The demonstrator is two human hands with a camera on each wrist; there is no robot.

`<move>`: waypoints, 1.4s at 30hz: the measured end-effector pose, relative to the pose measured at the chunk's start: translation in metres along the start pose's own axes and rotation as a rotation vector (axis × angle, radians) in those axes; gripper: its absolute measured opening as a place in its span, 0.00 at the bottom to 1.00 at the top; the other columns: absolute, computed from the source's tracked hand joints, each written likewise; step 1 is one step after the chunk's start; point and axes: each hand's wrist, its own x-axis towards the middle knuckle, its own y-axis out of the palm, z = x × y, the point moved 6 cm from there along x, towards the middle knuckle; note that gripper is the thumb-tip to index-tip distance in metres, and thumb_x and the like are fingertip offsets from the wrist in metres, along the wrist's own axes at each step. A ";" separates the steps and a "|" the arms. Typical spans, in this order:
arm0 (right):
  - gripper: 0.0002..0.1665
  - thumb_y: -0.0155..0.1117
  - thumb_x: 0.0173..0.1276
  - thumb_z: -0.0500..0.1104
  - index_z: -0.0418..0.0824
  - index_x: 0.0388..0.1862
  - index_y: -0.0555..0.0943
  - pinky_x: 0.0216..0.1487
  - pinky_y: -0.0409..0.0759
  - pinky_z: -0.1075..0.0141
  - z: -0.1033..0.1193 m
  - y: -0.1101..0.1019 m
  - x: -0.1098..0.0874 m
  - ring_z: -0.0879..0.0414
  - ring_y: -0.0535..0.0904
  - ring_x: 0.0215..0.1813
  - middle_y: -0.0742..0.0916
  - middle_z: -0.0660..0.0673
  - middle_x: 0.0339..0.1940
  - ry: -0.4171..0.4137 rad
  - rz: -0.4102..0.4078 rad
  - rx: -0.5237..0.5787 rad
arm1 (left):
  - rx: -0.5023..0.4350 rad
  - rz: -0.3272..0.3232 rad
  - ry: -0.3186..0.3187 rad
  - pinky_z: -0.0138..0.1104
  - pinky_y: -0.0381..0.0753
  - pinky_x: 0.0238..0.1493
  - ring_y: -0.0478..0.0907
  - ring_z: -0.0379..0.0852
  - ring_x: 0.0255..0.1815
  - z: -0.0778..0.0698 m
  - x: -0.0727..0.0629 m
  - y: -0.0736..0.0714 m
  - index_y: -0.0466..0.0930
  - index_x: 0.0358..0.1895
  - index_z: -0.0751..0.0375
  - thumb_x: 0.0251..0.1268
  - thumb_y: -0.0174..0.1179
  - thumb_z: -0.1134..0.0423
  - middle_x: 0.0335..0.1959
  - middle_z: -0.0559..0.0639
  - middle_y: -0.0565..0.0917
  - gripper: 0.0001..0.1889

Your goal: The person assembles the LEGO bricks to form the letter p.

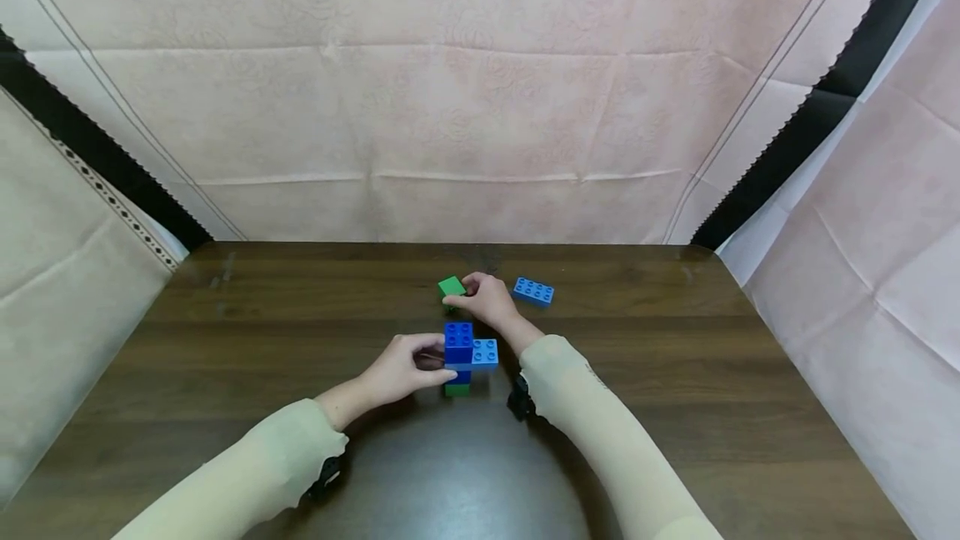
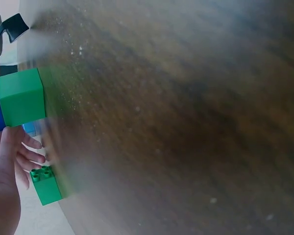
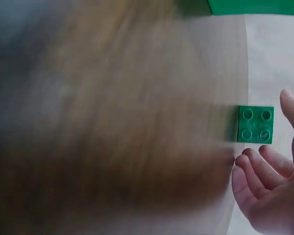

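My left hand (image 1: 401, 369) holds a stack of toy building blocks (image 1: 459, 348) from its left side, thumb in front and fingers partly hidden behind. The stack has dark blue blocks, a light blue brick (image 1: 485, 353) jutting right, and a green block (image 2: 22, 98) at the bottom. Farther back, my right hand (image 1: 491, 302) reaches around a separate green block (image 1: 452, 287). That block lies on its side, its studs (image 3: 255, 124) facing the right wrist camera. In the right wrist view, thumb and fingers are spread either side of it with visible gaps.
A lighter blue brick (image 1: 533, 291) with several studs lies just right of my right hand. All of it is on a dark wooden table (image 1: 300, 290), whose far edge meets a pale cloth backdrop (image 1: 450, 123). Cloth also hangs at both sides.
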 end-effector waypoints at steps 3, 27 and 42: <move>0.33 0.68 0.56 0.59 0.39 0.54 0.77 0.47 0.79 0.59 0.003 0.003 -0.001 0.52 0.78 0.43 0.84 0.42 0.46 0.013 0.013 -0.052 | 0.004 0.004 0.003 0.34 0.81 0.49 0.83 0.48 0.46 0.000 0.000 0.000 0.76 0.53 0.64 0.59 0.64 0.57 0.46 0.57 0.84 0.21; 0.25 0.65 0.59 0.44 0.39 0.54 0.73 0.50 0.79 0.56 0.009 -0.025 -0.008 0.50 0.76 0.44 0.82 0.39 0.48 0.034 -0.037 0.050 | 0.026 -0.001 0.005 0.37 0.81 0.49 0.82 0.46 0.46 -0.001 -0.001 -0.001 0.77 0.52 0.62 0.59 0.64 0.60 0.46 0.56 0.84 0.19; 0.23 0.65 0.60 0.43 0.39 0.54 0.75 0.47 0.78 0.61 0.018 -0.051 -0.028 0.51 0.76 0.46 0.81 0.41 0.47 -0.086 -0.023 0.211 | 0.004 0.031 -0.027 0.34 0.81 0.49 0.81 0.48 0.47 -0.004 0.004 0.002 0.73 0.50 0.61 0.57 0.66 0.60 0.44 0.55 0.82 0.19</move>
